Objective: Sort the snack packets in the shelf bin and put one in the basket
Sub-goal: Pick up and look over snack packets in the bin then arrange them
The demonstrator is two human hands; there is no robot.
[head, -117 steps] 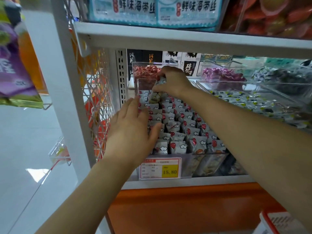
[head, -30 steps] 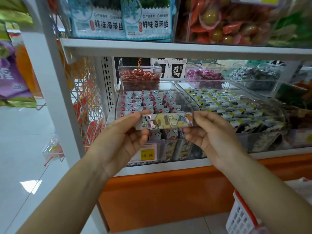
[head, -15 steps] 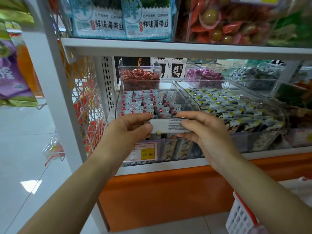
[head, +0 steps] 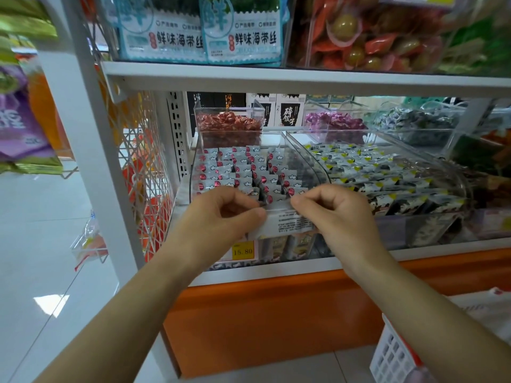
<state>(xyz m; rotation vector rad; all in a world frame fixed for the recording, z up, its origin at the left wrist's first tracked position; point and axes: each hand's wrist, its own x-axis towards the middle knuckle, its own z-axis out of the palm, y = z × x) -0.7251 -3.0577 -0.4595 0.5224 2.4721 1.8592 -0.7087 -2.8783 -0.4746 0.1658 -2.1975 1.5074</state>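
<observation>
Snack packet (head: 287, 223), white printed foil, mid-frame before the clear plastic shelf bin (head: 318, 167), ends pinched by left hand (head: 221, 214) and right hand (head: 340, 214). Picked, apparently; next, lower it into the white plastic basket (head: 392, 355), lower right.

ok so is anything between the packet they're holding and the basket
Nothing visible. The left hand and right hand pinch the packet in front of the shelf bin; the basket sits low at right, with only open air before the orange shelf base between them. The basket's opening is mostly out of frame.
</observation>
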